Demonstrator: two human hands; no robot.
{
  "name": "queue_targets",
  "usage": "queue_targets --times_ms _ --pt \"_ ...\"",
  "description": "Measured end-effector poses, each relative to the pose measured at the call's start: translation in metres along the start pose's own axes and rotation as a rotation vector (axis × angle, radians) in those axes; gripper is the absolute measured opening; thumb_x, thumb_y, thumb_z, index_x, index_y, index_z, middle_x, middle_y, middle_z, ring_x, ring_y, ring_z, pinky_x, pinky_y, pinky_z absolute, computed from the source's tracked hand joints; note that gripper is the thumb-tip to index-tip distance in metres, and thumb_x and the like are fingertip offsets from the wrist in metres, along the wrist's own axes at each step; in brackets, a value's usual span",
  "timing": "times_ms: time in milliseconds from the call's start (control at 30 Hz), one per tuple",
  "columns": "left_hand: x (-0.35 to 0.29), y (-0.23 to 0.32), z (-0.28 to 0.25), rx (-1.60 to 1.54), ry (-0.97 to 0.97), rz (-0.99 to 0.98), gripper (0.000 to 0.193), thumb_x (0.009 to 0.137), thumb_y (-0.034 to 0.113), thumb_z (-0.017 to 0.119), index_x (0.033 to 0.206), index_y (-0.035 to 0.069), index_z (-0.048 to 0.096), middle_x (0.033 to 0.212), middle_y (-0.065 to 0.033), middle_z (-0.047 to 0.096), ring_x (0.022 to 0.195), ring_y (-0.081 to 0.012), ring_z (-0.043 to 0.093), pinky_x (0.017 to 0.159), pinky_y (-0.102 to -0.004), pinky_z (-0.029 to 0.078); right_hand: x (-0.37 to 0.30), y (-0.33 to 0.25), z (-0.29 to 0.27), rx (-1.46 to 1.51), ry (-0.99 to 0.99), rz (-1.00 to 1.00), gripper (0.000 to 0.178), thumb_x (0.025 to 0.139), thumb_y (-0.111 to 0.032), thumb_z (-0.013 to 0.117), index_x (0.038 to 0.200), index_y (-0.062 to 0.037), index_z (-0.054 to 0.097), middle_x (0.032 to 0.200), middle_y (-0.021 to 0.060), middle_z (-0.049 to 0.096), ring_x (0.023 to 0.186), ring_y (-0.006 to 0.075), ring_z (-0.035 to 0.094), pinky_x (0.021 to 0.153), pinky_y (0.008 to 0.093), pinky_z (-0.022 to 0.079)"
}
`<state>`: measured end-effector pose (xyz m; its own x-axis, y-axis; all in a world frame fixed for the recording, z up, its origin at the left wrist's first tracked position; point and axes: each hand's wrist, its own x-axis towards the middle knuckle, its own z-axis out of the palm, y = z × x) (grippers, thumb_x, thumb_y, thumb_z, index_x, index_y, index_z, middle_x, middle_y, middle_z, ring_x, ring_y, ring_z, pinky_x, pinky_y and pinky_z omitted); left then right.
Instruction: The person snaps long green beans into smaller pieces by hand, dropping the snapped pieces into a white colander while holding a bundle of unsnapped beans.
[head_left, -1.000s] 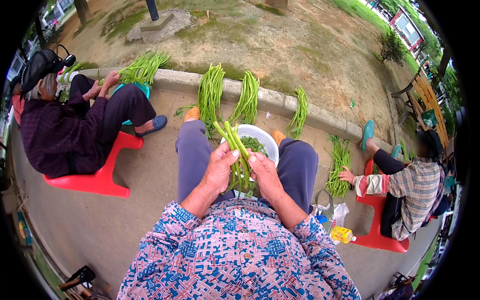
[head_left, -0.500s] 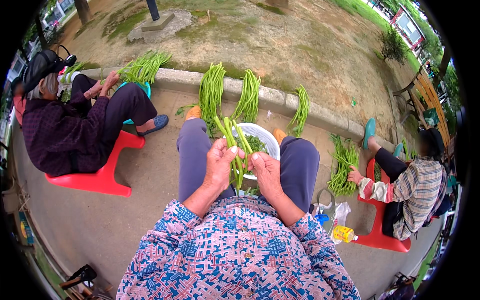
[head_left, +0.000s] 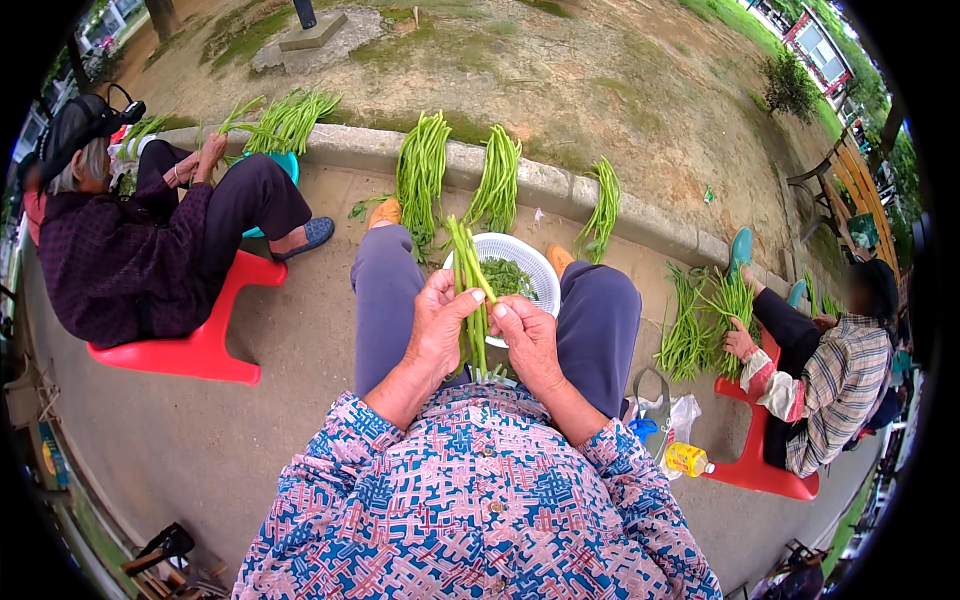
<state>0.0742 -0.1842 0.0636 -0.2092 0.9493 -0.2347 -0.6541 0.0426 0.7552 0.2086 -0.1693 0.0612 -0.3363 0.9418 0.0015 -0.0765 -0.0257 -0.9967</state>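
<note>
Head view: fingers of the left hand [head_left: 433, 325] close round several green stems [head_left: 468, 260], overlapping the white basket's [head_left: 552, 290] left side in view; the right hand [head_left: 528, 342] pinches one stem. Should the left grip slacken, some could slip groundward.

An outdoor park or yard is showing: beyond the fingers [head_left: 468, 301], a curb [head_left: 355, 148] is edging bare soil [head_left: 620, 90]; far right of them, a bench [head_left: 868, 205] is standing.

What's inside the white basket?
Green leaves lie in the white basket. Your left hand, right hand and green stems partly cover its near-left side, hiding anything there.
</note>
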Motion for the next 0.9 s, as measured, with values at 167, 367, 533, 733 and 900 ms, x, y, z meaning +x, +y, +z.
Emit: queue_targets --times_ms 167,367,533,733,900 --pt "0.001 0.0 -0.005 -0.057 0.015 -0.008 0.023 0.079 -0.006 0.057 0.1 0.0 0.049 0.088 -0.0095 0.06 0.074 -0.0141 0.061 0.065 -0.0262 0.053 -0.003 0.002 0.003 0.053 -0.016 0.046 0.019 0.092 -0.015 0.055 0.09 0.0023 0.063 0.075 0.0012 0.056 0.065 0.0071 0.051 0.06 0.0201 0.042" --pt "0.003 0.002 -0.004 -0.054 0.021 -0.01 0.025 0.079 -0.006 0.059 0.101 0.0 0.05 0.083 -0.0107 0.062 0.073 -0.0158 0.062 0.067 -0.0268 0.052 0.0 0.006 -0.005 0.291 0.112 0.221 0.02 0.092 -0.02 0.054 0.096 -0.003 0.064 0.073 -0.0026 0.057 0.061 0.0027 0.046 0.051 0.0161 0.035" --pt "0.004 -0.008 -0.003 0.017 -0.059 -0.027 0.025 0.079 -0.003 0.061 0.102 -0.001 0.053 0.085 -0.0099 0.064 0.075 -0.0145 0.062 0.07 -0.026 0.052 0.0 0.015 -0.008 0.372 0.098 0.282 0.021 0.092 -0.019 0.055 0.104 -0.0027 0.061 0.084 -0.0016 0.062 0.063 0.002 0.047 0.052 0.0154 0.037" --pt "-0.002 -0.007 0.01 0.115 -0.084 0.005 0.024 0.08 -0.003 0.061 0.102 0.001 0.053 0.093 -0.0088 0.065 0.08 -0.0117 0.062 0.073 -0.0245 0.05 -0.001 0.001 -0.005 0.393 0.09 0.227 0.025 0.09 -0.021 0.06 0.107 -0.0032 0.062 0.078 -0.0058 0.058 0.057 0.0002 0.038 0.048 0.0155 0.029" --pt "-0.004 -0.014 0.02 0.143 -0.108 0.003 0.023 0.08 -0.004 0.06 0.101 0.001 0.053 0.093 -0.0089 0.065 0.077 -0.0115 0.061 0.072 -0.0247 0.05 0.001 0.017 -0.007 0.35 0.174 0.073 0.021 0.09 -0.017 0.059 0.102 -0.0005 0.064 0.076 -0.0055 0.056 0.064 0.0013 0.042 0.054 0.0156 0.033"
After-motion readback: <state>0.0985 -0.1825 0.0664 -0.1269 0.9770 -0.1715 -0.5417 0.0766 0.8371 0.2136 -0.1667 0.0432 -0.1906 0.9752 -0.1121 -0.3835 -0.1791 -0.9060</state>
